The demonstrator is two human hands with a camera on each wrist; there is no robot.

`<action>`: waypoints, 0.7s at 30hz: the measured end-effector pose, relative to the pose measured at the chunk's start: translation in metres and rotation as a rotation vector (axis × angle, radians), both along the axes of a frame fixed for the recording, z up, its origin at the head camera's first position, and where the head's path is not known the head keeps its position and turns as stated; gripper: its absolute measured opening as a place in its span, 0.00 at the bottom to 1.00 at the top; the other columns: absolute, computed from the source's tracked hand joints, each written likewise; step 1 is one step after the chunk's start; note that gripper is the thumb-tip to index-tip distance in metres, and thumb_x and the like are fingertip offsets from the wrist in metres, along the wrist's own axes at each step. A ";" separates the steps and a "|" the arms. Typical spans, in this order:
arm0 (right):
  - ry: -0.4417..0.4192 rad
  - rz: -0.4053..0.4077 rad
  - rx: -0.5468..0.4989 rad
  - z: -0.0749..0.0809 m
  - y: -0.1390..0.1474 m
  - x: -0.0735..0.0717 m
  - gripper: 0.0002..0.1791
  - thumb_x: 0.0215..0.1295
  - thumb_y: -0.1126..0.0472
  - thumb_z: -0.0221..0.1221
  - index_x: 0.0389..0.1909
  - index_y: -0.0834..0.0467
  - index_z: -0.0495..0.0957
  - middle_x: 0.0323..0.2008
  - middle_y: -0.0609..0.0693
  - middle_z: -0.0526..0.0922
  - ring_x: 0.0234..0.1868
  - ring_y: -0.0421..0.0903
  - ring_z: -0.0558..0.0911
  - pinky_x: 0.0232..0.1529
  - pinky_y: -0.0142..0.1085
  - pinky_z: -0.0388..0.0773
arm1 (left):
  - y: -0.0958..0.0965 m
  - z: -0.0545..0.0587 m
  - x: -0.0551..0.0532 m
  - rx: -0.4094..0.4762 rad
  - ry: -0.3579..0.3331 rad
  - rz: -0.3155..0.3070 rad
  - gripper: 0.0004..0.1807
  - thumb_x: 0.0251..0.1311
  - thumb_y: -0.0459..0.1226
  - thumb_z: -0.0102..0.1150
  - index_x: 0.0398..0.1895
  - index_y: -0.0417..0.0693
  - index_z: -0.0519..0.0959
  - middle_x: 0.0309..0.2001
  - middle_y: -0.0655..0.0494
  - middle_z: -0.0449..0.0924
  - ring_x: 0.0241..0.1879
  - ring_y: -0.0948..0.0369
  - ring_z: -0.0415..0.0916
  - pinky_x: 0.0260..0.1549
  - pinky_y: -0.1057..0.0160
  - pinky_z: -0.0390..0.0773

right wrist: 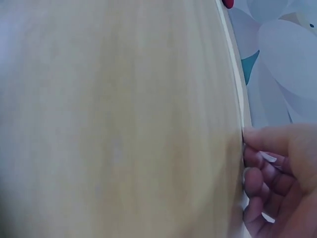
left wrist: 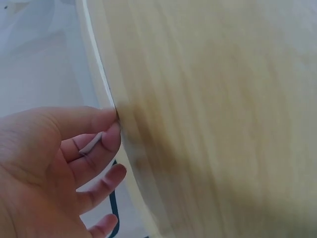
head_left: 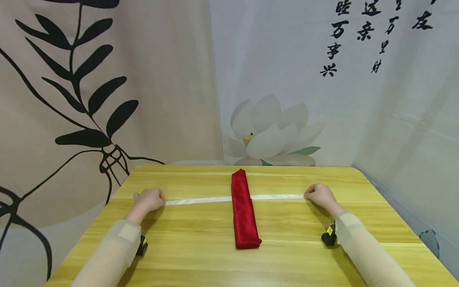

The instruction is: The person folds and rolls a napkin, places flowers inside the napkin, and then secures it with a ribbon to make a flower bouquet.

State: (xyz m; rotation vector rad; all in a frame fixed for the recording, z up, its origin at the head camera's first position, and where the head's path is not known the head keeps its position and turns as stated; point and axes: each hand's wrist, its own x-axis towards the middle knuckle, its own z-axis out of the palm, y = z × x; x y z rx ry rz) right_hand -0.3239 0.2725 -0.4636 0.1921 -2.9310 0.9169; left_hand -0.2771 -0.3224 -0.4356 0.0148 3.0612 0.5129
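Observation:
A rolled or folded piece of shiny red cloth (head_left: 245, 215) lies lengthwise in the middle of the table. Crossing it from side to side is a narrow white ribbon (head_left: 201, 200), whose middle is hidden by the cloth. At the ribbon's left end, my left hand (head_left: 148, 200) pinches it between thumb and forefinger; in the left wrist view a short white tail shows among the fingers of that hand (left wrist: 74, 148). My right hand (head_left: 320, 195) pinches the other end, and the right wrist view shows that hand (right wrist: 282, 173) with its fingers curled. The ribbon looks stretched nearly straight.
The yellow wood-grain table (head_left: 193, 263) spreads under both hands. Behind it hang a beige curtain (head_left: 172, 79) with black leaf shapes and a white curtain (head_left: 272, 48) with a lotus and black characters. A small black device (head_left: 329, 236) sits at the right wrist.

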 end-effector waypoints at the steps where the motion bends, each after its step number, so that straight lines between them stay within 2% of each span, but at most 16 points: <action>1: 0.003 0.000 -0.006 0.000 0.001 0.000 0.06 0.60 0.63 0.64 0.31 0.63 0.84 0.29 0.51 0.83 0.30 0.46 0.76 0.35 0.41 0.73 | -0.001 0.000 0.000 0.011 -0.007 0.000 0.07 0.55 0.33 0.54 0.21 0.50 0.75 0.22 0.57 0.74 0.27 0.54 0.68 0.54 0.24 0.39; 5: -0.022 0.001 -0.093 0.003 0.005 0.001 0.07 0.59 0.64 0.64 0.33 0.65 0.84 0.28 0.51 0.83 0.26 0.45 0.75 0.30 0.37 0.73 | -0.002 0.001 -0.001 0.049 -0.031 0.005 0.05 0.55 0.35 0.58 0.23 0.50 0.77 0.23 0.58 0.76 0.27 0.55 0.69 0.55 0.24 0.36; 7: -0.034 0.002 -0.131 0.008 0.006 0.002 0.08 0.60 0.64 0.63 0.34 0.66 0.83 0.28 0.52 0.83 0.24 0.46 0.76 0.27 0.37 0.74 | -0.002 0.004 -0.001 0.062 -0.029 0.002 0.04 0.55 0.35 0.57 0.24 0.50 0.76 0.24 0.58 0.76 0.27 0.55 0.68 0.55 0.24 0.37; 8: -0.035 0.006 -0.139 0.011 0.006 0.003 0.08 0.61 0.63 0.62 0.35 0.66 0.83 0.29 0.53 0.83 0.24 0.47 0.77 0.27 0.37 0.74 | -0.001 0.007 -0.002 0.063 -0.022 -0.002 0.03 0.54 0.35 0.56 0.24 0.50 0.76 0.24 0.58 0.75 0.27 0.56 0.68 0.54 0.25 0.41; 10: -0.022 0.019 -0.136 0.018 0.006 0.002 0.09 0.63 0.63 0.61 0.37 0.66 0.83 0.31 0.54 0.83 0.25 0.49 0.79 0.27 0.38 0.75 | 0.000 0.013 -0.004 0.067 -0.007 -0.014 0.03 0.55 0.36 0.55 0.25 0.50 0.75 0.24 0.58 0.75 0.26 0.56 0.67 0.50 0.30 0.53; 12: 0.013 0.031 -0.112 0.027 0.005 0.002 0.09 0.63 0.62 0.61 0.37 0.65 0.83 0.32 0.54 0.83 0.27 0.52 0.81 0.29 0.39 0.76 | 0.003 0.019 -0.006 0.073 0.012 -0.038 0.04 0.56 0.36 0.53 0.25 0.50 0.74 0.24 0.57 0.73 0.24 0.57 0.65 0.42 0.41 0.62; 14: 0.038 0.042 -0.097 0.035 0.003 0.000 0.09 0.64 0.61 0.61 0.37 0.64 0.83 0.32 0.53 0.83 0.29 0.54 0.82 0.30 0.40 0.77 | 0.007 0.026 -0.008 0.087 0.033 -0.068 0.05 0.57 0.37 0.52 0.26 0.50 0.75 0.26 0.56 0.73 0.23 0.58 0.64 0.32 0.51 0.64; 16: 0.059 0.047 -0.096 0.042 0.000 -0.001 0.09 0.64 0.60 0.61 0.36 0.63 0.83 0.32 0.53 0.83 0.30 0.55 0.82 0.30 0.41 0.77 | 0.012 0.031 -0.010 0.108 0.053 -0.095 0.05 0.59 0.37 0.53 0.28 0.49 0.76 0.28 0.56 0.75 0.24 0.58 0.65 0.27 0.57 0.64; 18: 0.070 0.051 -0.098 0.049 -0.004 -0.003 0.09 0.63 0.60 0.61 0.36 0.62 0.82 0.32 0.52 0.83 0.31 0.55 0.82 0.31 0.42 0.78 | 0.018 0.036 -0.011 0.132 0.066 -0.117 0.05 0.59 0.37 0.55 0.30 0.48 0.78 0.30 0.54 0.77 0.24 0.58 0.66 0.24 0.59 0.65; 21: 0.090 0.069 -0.095 0.059 -0.011 -0.003 0.09 0.64 0.59 0.60 0.36 0.61 0.83 0.32 0.51 0.83 0.30 0.54 0.82 0.31 0.42 0.78 | 0.027 0.042 -0.014 0.160 0.085 -0.138 0.05 0.60 0.38 0.57 0.33 0.47 0.80 0.34 0.54 0.79 0.27 0.58 0.69 0.26 0.59 0.69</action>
